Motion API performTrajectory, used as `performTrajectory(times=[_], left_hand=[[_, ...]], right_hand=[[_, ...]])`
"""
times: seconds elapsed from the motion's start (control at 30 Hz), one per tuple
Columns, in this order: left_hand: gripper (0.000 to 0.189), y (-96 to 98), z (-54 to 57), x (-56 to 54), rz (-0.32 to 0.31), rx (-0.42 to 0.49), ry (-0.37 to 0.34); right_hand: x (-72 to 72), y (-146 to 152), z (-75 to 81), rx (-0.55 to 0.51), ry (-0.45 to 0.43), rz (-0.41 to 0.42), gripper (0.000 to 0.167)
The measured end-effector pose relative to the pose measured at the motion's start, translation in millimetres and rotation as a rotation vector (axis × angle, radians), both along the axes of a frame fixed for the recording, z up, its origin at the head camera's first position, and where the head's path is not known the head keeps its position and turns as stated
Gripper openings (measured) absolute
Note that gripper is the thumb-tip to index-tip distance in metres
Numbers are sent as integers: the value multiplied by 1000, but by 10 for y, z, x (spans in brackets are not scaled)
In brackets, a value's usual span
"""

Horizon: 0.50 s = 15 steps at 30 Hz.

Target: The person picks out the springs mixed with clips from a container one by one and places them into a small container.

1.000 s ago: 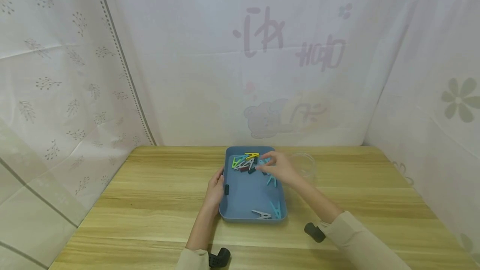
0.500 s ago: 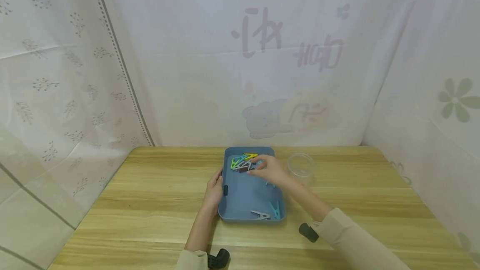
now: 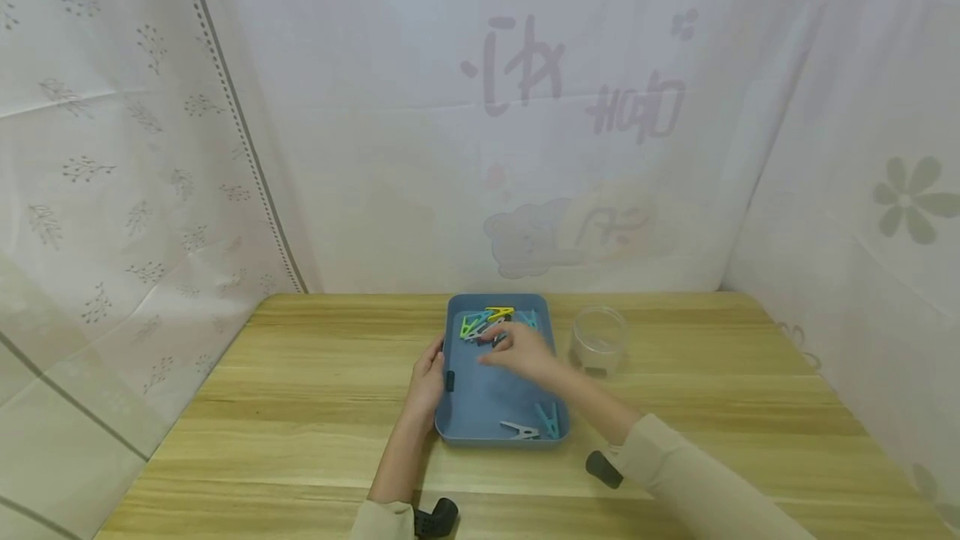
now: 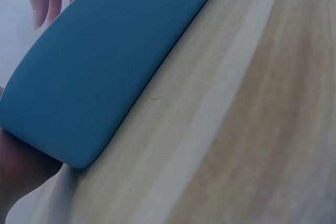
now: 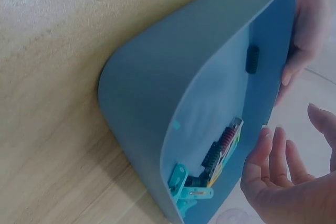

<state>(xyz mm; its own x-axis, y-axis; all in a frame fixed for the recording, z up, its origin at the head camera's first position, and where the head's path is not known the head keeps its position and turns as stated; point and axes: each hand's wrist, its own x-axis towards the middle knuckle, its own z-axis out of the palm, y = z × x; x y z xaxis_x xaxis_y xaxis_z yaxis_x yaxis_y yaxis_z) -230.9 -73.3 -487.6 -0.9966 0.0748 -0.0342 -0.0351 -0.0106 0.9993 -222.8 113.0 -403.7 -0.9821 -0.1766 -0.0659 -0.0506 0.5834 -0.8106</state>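
Note:
A blue rectangular tray point(image 3: 495, 394) stands on the table with clothespins and small ribbed dark pieces inside. My left hand point(image 3: 427, 382) holds its left side, the fingers against the outer wall. Over the tray's middle hovers my right hand point(image 3: 521, 352), thumb and fingers apart and nothing visible between them in the right wrist view. Just past the fingertips lies a mixed pile with a yellow clothespin point(image 3: 499, 312) and a lime clothespin point(image 3: 468, 327). A grey clothespin point(image 3: 520, 430) and a teal clothespin point(image 3: 549, 419) lie at the near end. One dark ribbed piece point(image 5: 253, 59) rests by the left wall.
A clear round container point(image 3: 598, 338) stands on the wooden table point(image 3: 315, 390), right of the tray. Patterned curtains point(image 3: 390, 148) hang behind the table and along both sides. Each wrist carries a black camera mount.
My right hand has moved left and nearer, from the tray's far right part to its middle, uncovering the clear container. The left hand has stayed on the tray.

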Motion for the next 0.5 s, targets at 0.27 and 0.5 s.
performTrajectory(times=[0.27, 0.5], left_hand=[[49, 0, 4, 0, -6, 3, -6], [49, -7, 21, 2, -2, 0, 1]], right_hand=[[25, -107, -50, -36, 11, -1, 41], [29, -184, -90, -34, -6, 2, 43]])
